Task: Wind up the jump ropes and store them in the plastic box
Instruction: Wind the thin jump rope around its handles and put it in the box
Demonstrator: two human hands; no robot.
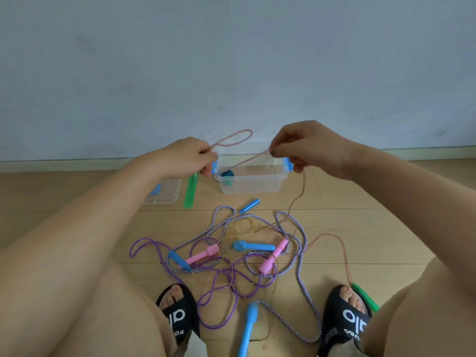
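Both hands (188,157) (309,148) pinching pink rope (233,137)

Person wearing black open-toed slide sandals with white lettering across the straps, left sandal (179,313), right sandal (346,316), toes showing, bare forearms and bare legs showing, no sleeves reaching the wrists

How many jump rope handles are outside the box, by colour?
blue handles: 4
pink handles: 2
green handles: 2
Total: 8
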